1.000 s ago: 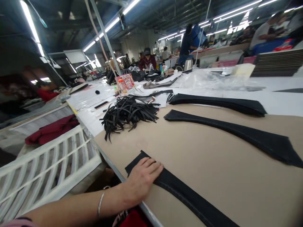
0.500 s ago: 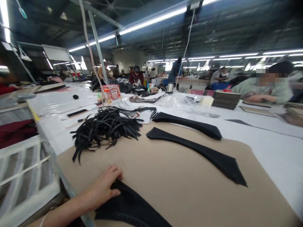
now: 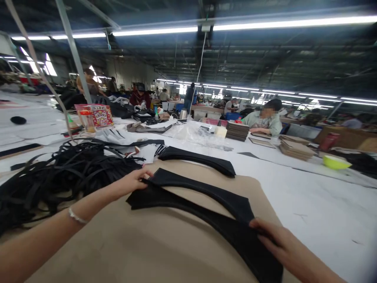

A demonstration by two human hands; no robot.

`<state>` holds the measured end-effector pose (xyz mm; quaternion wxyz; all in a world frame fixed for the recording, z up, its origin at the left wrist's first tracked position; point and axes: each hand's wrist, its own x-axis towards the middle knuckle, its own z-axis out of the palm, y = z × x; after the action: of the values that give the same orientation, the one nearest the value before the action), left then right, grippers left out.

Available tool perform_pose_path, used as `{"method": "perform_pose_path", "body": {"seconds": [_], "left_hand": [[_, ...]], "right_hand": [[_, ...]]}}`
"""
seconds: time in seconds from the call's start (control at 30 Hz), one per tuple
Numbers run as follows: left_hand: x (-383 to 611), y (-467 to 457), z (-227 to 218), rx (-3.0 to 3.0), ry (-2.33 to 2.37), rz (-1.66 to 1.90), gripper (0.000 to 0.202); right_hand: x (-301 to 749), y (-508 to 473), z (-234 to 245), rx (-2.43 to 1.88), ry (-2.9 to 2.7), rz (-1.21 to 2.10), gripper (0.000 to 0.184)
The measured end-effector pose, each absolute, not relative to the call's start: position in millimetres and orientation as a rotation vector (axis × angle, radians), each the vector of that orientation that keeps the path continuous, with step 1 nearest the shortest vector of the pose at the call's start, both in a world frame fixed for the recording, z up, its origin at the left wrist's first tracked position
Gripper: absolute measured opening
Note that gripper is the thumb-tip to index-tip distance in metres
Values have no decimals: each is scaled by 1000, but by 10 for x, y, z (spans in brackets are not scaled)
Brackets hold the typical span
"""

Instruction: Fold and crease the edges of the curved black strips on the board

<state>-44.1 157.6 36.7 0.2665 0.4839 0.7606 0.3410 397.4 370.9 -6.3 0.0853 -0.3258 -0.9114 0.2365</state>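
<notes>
A long, curved black leather-like piece (image 3: 200, 208) stretches between my two hands, raised a little off the brown sheet (image 3: 123, 243). My left hand (image 3: 136, 181) pinches its far left end. Its wide right end is gripped by my right hand (image 3: 272, 236), thumb and fingers closed on the edge. Just behind it lies a stack of matching black curved pieces (image 3: 203, 186), partly covered by the held one. A second black stack (image 3: 197, 158) rests farther back.
A heap of black strips (image 3: 67, 173) lies at the left. Beyond are a red patterned box (image 3: 101, 116), clear plastic (image 3: 203, 135), a pile of dark boards (image 3: 237, 131) and a lime-green bowl (image 3: 336, 161). A co-worker (image 3: 263, 120) sits across the white table (image 3: 318, 208).
The black piece has come up from the near edge toward the stack behind it. My right hand has come into view, holding its right end. The camera has turned right.
</notes>
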Motion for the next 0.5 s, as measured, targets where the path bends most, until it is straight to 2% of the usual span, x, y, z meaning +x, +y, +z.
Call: {"method": "perform_pose_path", "body": {"seconds": [0.1, 0.27, 0.5], "left_hand": [[-677, 2162, 368, 1345, 2163, 885, 50], [-906, 2743, 171, 1395, 2369, 680, 32], [-749, 2768, -130, 1530, 2651, 459, 41]], "right_hand": [[3628, 4241, 130, -953, -2803, 568, 33], [3245, 4730, 8, -1044, -2881, 370, 37], [3154, 4669, -246, -1105, -2886, 106, 39]]}}
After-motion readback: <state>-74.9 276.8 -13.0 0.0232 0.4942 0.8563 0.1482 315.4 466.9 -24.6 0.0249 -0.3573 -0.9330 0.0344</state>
